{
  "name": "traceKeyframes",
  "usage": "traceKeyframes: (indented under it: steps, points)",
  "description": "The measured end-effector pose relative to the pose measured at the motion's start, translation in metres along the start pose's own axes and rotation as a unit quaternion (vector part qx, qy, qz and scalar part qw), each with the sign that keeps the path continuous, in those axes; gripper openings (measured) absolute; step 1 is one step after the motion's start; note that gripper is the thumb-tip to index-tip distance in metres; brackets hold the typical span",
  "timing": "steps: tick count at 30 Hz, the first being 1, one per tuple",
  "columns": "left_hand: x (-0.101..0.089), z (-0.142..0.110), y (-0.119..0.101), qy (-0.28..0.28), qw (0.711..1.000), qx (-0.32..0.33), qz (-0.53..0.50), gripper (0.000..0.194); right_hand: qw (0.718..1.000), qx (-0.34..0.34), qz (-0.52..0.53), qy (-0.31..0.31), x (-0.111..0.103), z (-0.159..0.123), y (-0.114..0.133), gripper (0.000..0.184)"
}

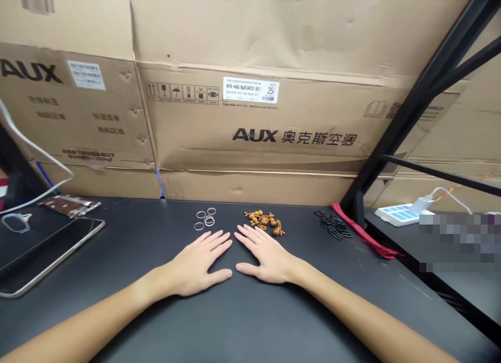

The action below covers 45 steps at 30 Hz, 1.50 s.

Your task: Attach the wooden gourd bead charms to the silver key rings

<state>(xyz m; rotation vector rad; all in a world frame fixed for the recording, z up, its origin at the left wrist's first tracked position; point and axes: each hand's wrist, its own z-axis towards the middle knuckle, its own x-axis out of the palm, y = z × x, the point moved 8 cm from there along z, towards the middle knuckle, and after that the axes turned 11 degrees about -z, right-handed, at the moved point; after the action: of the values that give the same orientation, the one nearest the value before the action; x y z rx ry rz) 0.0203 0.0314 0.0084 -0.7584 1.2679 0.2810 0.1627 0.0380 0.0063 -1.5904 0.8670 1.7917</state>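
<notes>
My left hand (pixel 199 264) and my right hand (pixel 263 254) lie flat, palms down, side by side on the black table (pixel 242 321), fingers stretched out and holding nothing. Just beyond my left fingertips lie several small metal key rings (pixel 205 219). Beyond my right fingertips sits a little heap of brown wooden gourd charms (pixel 265 222). Further right lies a pile of small black rings (pixel 334 225).
Large AUX cardboard boxes (pixel 254 117) wall off the back of the table. A tablet-like device (pixel 39 253) and a brown packet (pixel 68 205) lie at the left. A black shelf frame (pixel 410 107), a red strap (pixel 368 235) and a white power strip (pixel 399 214) stand at the right.
</notes>
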Motion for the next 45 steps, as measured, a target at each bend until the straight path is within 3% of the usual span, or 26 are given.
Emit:
traceKeyframes:
  steps: [22, 27, 31, 34, 40, 45]
  points:
    - [-0.008, 0.001, -0.007, -0.016, 1.000, -0.012, 0.001, 0.065, 1.000, -0.005, 0.013, 0.005, 0.000, -0.006, 0.001, 0.085]
    - [-0.012, 0.002, -0.004, -0.066, 0.997, -0.029, 0.010, 0.060, 1.000, 0.000, 0.016, 0.009, 0.000, -0.006, 0.001, 0.087]
    - [-0.019, 0.004, 0.015, -0.140, 0.984, -0.103, 0.044, 0.063, 1.000, 0.000, 0.020, 0.002, -0.001, -0.006, 0.001, 0.086]
    - [-0.018, 0.006, 0.025, -0.155, 0.976, -0.135, 0.067, 0.066, 1.000, -0.001, 0.026, -0.006, -0.002, -0.006, 0.001, 0.084]
    - [-0.022, 0.006, 0.014, -0.174, 0.979, -0.083, 0.070, 0.053, 0.999, 0.009, 0.016, -0.032, -0.007, -0.007, 0.002, 0.074]
    - [-0.022, 0.006, -0.001, -0.158, 0.986, -0.018, 0.044, 0.042, 0.995, 0.004, -0.005, -0.101, -0.015, -0.009, 0.004, 0.057]
